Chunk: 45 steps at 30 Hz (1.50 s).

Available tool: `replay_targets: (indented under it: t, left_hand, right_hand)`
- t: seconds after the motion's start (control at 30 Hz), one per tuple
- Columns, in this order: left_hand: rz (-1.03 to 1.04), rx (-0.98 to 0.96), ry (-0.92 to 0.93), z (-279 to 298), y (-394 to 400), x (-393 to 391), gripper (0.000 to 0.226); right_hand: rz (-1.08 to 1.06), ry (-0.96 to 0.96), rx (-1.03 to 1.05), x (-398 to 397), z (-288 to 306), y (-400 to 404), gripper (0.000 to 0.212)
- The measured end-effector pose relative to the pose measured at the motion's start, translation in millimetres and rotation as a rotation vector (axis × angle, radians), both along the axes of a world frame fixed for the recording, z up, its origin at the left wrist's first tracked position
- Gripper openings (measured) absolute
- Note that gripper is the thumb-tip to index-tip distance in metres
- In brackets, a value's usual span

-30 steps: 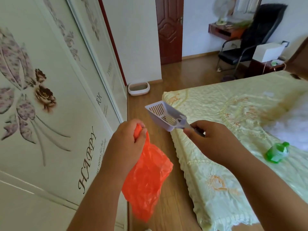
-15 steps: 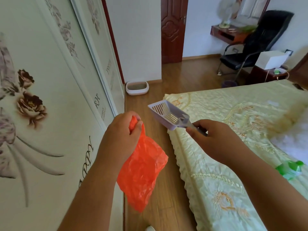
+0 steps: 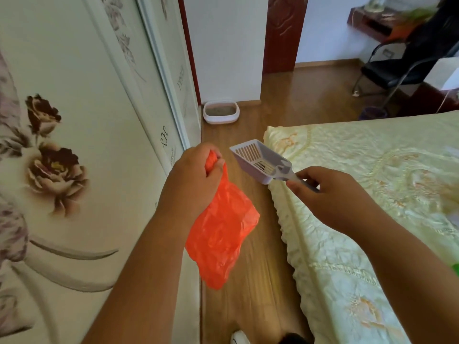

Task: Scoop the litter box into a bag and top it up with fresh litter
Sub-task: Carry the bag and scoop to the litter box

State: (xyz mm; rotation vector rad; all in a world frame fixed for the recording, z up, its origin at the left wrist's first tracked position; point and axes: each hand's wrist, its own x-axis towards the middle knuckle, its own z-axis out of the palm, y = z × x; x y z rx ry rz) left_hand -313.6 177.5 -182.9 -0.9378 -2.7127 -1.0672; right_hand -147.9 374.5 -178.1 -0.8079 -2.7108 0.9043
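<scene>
- The left hand (image 3: pixel 196 177) squeezed the bunched top of an orange plastic bag (image 3: pixel 221 234) — the bag hung down over the wooden floor (image 3: pixel 250 281).
- The right hand (image 3: pixel 330 197) pinched the handle of a pale purple litter scoop (image 3: pixel 258 160), held out beside the bed (image 3: pixel 372 194).
- Far off, the white litter box (image 3: pixel 220 112) sat on the floor by the wall — grey litter lay inside.
- A black chair (image 3: pixel 409 60) stood further back.

Your wood floor (image 3: pixel 250 281) carries the litter box (image 3: pixel 220 112), a bed (image 3: pixel 360 219), and a chair (image 3: pixel 407 68).
</scene>
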Motion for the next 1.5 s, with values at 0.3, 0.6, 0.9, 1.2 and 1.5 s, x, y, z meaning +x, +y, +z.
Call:
replay_targets:
  t: [0.3, 0.6, 0.9, 1.2, 1.5]
  left_hand:
    - [0.006, -0.053, -0.019, -19, 32, -43, 0.005]
    - [0.021, -0.152, -0.008, -13, 115, -104, 0.009]
    - [0.090, -0.113, 0.010, 0, 213, -171, 0.007]
    - [0.146, -0.095, 0.000, -4, 257, -258, 0.003]
    - [0.126, -0.096, -0.044, -26, 294, -400, 0.005]
  right_hand:
    - [0.027, -0.027, -0.025, -55, -18, 35, 0.038]
    - [0.085, -0.017, -0.062, -137, -21, 117, 0.029]
    - [0.132, -0.018, -0.011, -216, -11, 224, 0.034]
    - [0.114, -0.059, -0.010, -300, -13, 286, 0.037]
    - [0.053, -0.104, -0.008, -425, -34, 324, 0.035]
